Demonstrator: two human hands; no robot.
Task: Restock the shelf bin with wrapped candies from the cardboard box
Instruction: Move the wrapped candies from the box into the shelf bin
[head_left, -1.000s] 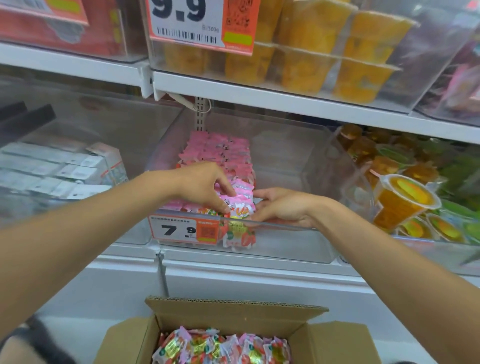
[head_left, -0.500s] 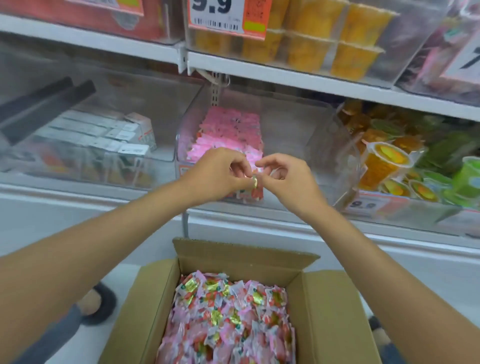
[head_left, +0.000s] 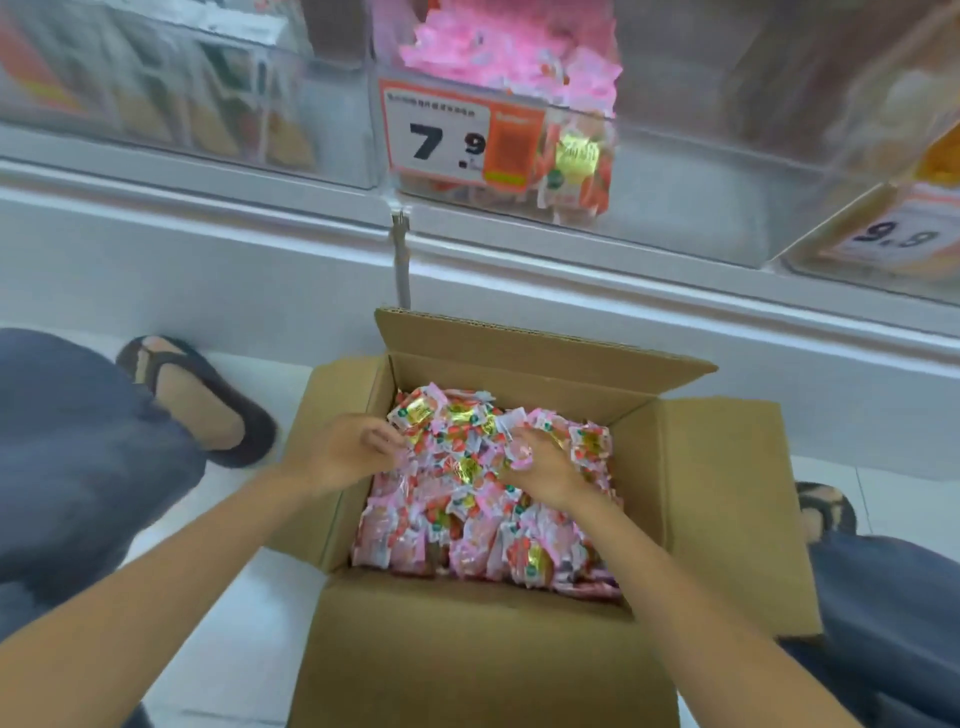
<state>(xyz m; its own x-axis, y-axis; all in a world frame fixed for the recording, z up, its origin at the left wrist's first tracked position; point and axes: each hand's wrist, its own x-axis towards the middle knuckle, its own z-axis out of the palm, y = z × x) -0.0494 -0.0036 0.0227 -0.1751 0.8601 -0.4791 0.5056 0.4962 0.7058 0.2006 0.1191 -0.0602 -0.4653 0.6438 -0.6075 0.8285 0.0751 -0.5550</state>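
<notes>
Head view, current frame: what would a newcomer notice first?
The open cardboard box on the floor, centre frame, packed with pink wrapped candies. The left hand and right hand are both down on the pile's far half; blur hides whether the fingers grip anything. Above, the clear shelf bin holds the same candies behind a 7.9 price tag.

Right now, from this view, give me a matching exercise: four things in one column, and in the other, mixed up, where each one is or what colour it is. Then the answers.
1. cardboard box
2. price tag
3. sandal
4. left hand

A. on the front of the clear bin
B. black
C. on the candies
D. open on the floor, below the bin

Pairs: 1-D, 2-A, 3-B, 4-C.
</notes>
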